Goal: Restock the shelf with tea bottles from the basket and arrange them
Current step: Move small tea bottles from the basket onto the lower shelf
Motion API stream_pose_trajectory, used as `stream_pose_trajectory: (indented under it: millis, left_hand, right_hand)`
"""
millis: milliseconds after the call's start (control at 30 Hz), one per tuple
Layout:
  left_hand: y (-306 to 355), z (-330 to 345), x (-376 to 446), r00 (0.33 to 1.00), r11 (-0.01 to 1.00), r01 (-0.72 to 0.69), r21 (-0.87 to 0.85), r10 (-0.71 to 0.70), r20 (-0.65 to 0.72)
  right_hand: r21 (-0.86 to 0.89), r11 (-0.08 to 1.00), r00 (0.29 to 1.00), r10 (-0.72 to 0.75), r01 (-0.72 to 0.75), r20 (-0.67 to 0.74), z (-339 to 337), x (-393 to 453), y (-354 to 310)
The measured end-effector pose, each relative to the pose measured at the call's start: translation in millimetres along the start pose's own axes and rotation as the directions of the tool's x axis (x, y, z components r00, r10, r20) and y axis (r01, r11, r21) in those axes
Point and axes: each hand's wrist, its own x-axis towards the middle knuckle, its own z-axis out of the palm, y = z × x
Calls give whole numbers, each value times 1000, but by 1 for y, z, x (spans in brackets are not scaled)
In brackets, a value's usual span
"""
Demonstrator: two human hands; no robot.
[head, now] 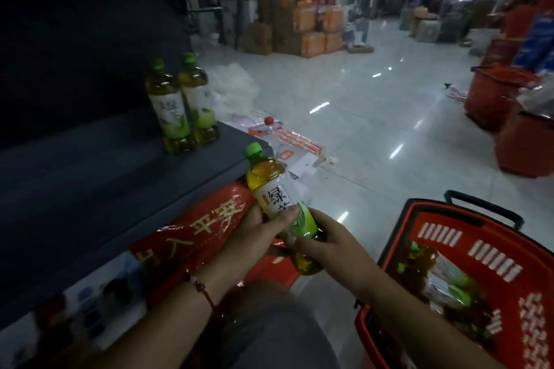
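Both hands hold one tea bottle between shelf and basket: the left hand wraps its label from the left, the right hand grips its lower end. It is tilted, cap pointing up and left toward the shelf, where two bottles already stand at the far right end. More bottles lie in the red basket, near right. This looks like the carrying step; next it needs standing upright beside those two.

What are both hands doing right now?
Left hand: holding the green-capped plastic tea bottle around its label.
Right hand: holding the same bottle near its bottom.
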Motion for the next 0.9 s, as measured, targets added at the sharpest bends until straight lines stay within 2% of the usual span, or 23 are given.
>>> stream_pose_trajectory:
  millis: [200, 400, 567, 633, 767, 900]
  left_hand:
    - [28, -77, -10, 967, 996, -65, -66, 46, -251]
    - [44, -150, -19, 871, 992, -128, -4, 111, -479]
    - [46, -193, -13, 798, 975, -223, 5, 185, -573]
    - [41, -206, -4, 772, 965, -260, 20, 220, -596]
    - [31, -220, 20, 721, 955, -293, 50, 255, -645]
    - [27, -231, 51, 635, 946, -290, 146, 304, -710]
  right_hand:
    - [25, 985, 985, -169, 169, 13, 80, 52, -34]
    - [54, 970, 968, -239, 236, 75, 148, 97, -61]
    - [-52, 923, 918, -371, 381, 138, 187, 136, -69]
    - [-96, 912, 912, -381, 398, 153, 198, 150, -69]
    - [-117, 918, 922, -365, 379, 126, 211, 177, -63]
    - [-229, 868, 896, -443, 441, 46, 217, 210, -56]
